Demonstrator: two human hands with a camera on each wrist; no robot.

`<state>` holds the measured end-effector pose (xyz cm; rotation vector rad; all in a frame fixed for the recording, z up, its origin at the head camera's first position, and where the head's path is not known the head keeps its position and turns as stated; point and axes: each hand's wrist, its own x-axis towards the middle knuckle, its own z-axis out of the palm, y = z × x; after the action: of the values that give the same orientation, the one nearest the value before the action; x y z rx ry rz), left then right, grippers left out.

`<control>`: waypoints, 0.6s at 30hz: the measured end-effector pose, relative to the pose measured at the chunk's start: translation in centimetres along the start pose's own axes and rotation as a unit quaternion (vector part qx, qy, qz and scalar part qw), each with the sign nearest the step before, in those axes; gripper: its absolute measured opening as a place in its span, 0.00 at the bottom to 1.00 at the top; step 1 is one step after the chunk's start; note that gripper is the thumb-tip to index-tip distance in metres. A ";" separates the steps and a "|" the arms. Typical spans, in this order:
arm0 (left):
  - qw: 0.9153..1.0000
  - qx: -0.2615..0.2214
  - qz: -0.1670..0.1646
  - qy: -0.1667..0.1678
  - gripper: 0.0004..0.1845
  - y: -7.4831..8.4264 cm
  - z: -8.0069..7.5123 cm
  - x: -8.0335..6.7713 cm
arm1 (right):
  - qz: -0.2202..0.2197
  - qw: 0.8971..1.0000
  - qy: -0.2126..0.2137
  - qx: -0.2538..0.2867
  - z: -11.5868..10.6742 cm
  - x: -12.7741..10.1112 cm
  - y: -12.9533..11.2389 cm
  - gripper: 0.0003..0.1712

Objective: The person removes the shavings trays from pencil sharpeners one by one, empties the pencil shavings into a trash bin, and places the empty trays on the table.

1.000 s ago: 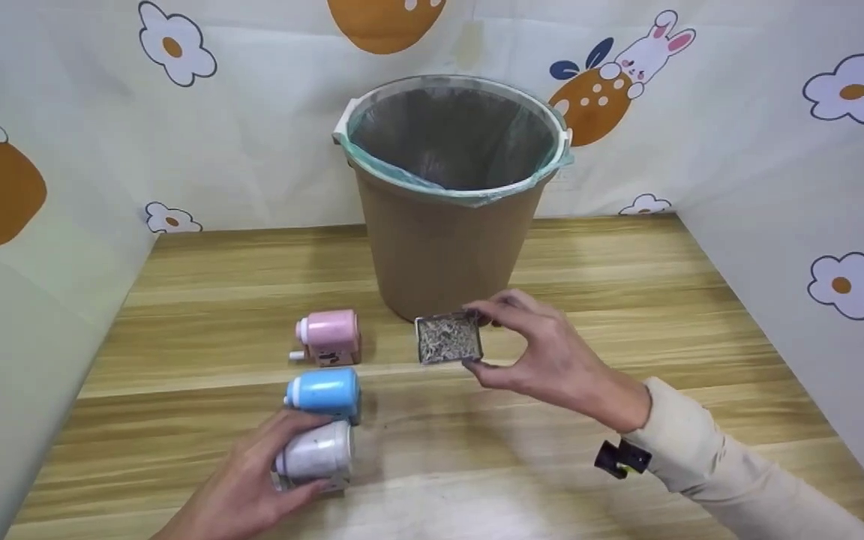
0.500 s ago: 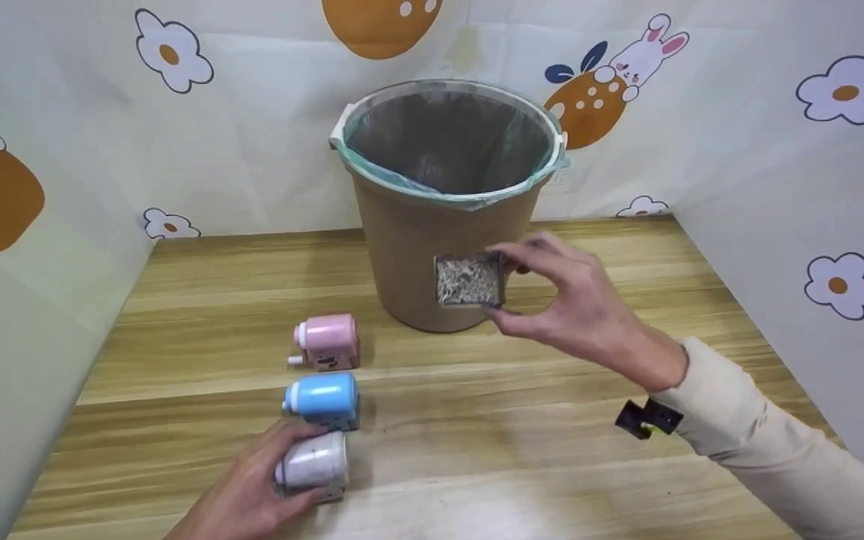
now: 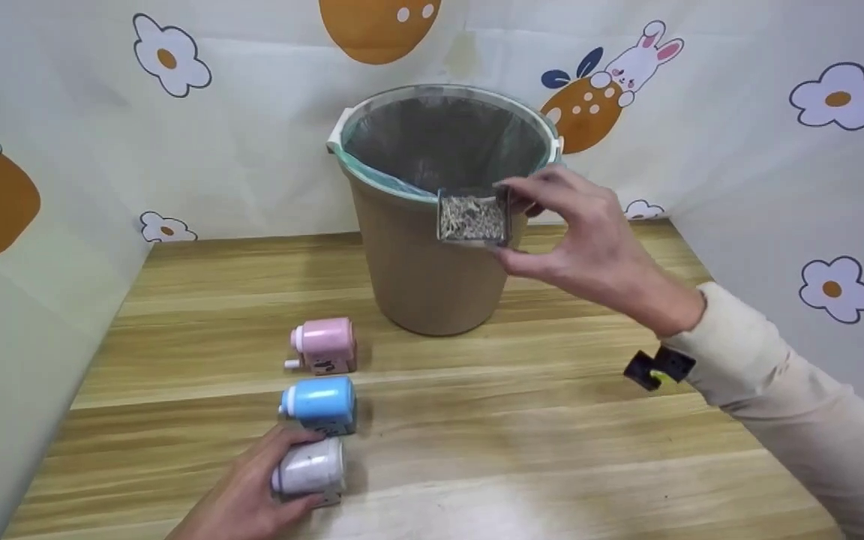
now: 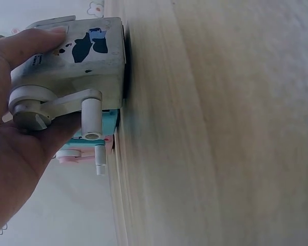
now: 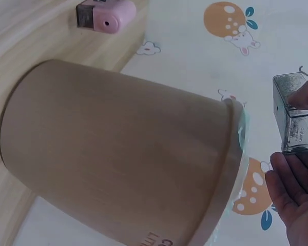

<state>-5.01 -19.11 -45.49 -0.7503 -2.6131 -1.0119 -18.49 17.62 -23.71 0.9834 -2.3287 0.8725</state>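
Between thumb and fingers, my right hand (image 3: 589, 232) pinches a clear shavings drawer (image 3: 475, 219) full of pencil shavings. In the head view the drawer overlaps the front rim of a brown bin (image 3: 439, 277); the right wrist view has its clear wall (image 5: 290, 115) beyond the bin's rim. My left hand (image 3: 252, 480) grips a white crank pencil sharpener (image 3: 312, 466) on the table, thumb on its printed side in the left wrist view. Just behind it stands a blue pencil sharpener (image 3: 321, 401), then a pink one (image 3: 325, 341).
The bin's opening is lined with a greenish plastic bag (image 3: 394, 180) folded over the rim. Printed cloth walls (image 3: 252, 150) enclose the wooden table (image 3: 552, 420) at the back and sides. A small black device (image 3: 659, 367) hangs at the right sleeve cuff.
My right hand has raised the shavings drawer from low in front of the bin up to its rim. The left hand keeps its grip on the white sharpener.
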 end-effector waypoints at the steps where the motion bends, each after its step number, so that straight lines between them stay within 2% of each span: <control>1: 1.000 -0.003 -0.005 -0.005 0.34 0.0 0.0 0.0 | 0.005 1.000 0.000 -0.002 -0.1 0.3 0.1 0.31; 4: 1.000 -0.006 -0.012 -0.014 0.33 0.0 -0.1 -0.2 | 0.026 1.000 -0.003 -0.001 -0.3 1.2 0.2 0.32; 8: 1.000 -0.006 -0.003 -0.012 0.34 -0.1 0.0 -0.2 | 0.050 0.999 -0.007 -0.003 -0.4 2.0 0.7 0.34; 18: 1.000 -0.012 0.008 0.001 0.35 -0.5 0.3 -0.1 | 0.060 0.998 -0.005 -0.019 -0.8 4.4 2.1 0.33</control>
<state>-5.20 -19.22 -46.02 -0.7731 -2.5945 -1.0398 -22.74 17.30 -21.24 0.8420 -2.4231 0.8681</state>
